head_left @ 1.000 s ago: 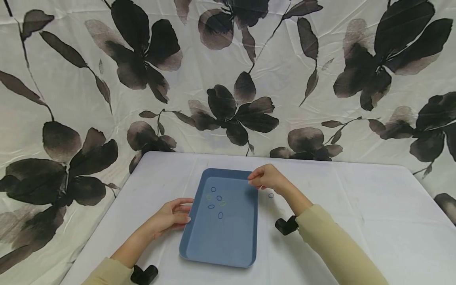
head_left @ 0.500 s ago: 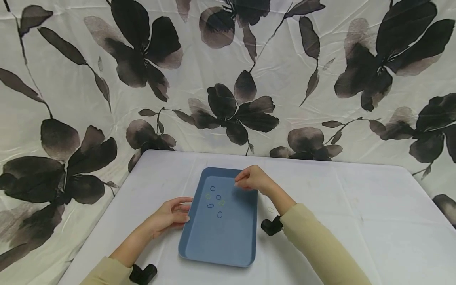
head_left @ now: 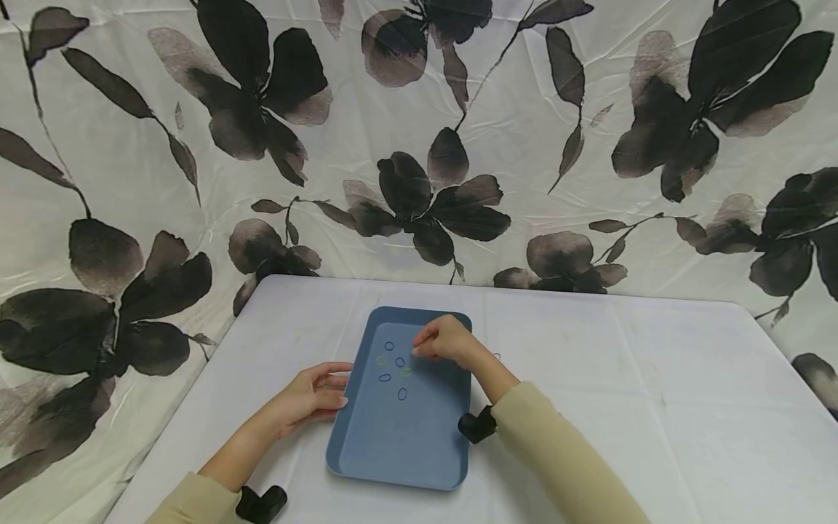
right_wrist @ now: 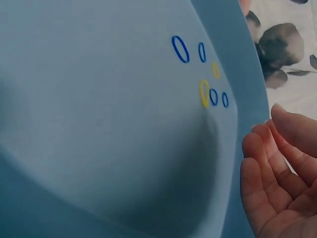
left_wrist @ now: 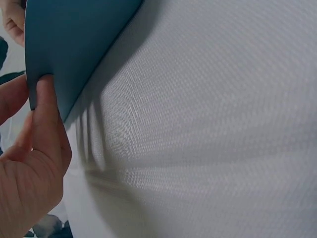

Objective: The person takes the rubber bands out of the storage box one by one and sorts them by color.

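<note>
My left hand [head_left: 308,397] grips the left rim of a blue tray [head_left: 419,458]; the left wrist view shows its edge between thumb and fingers. Inside the tray lie several small blue and yellow rubber bands, such as a blue band [right_wrist: 180,49] and a yellow band [right_wrist: 204,93]. Over the tray's far half hangs my right hand [head_left: 448,340], fingers bent, thumb tip apart from the fingertips in the right wrist view. Nothing shows between them there. A faint pale ring [right_wrist: 212,123] shows near the yellow band; whether it lies on the tray is unclear.
On the white table [head_left: 589,378], right of the tray, a blue band [head_left: 497,356] is mostly hidden behind my right forearm. Black wrist cameras sit under both wrists. A floral cloth [head_left: 556,109] hangs behind the table.
My right hand has moved left from the tray's right rim to above the bands, where a thin white strand showed at its fingers earlier. The left hand and tray have stayed in place.
</note>
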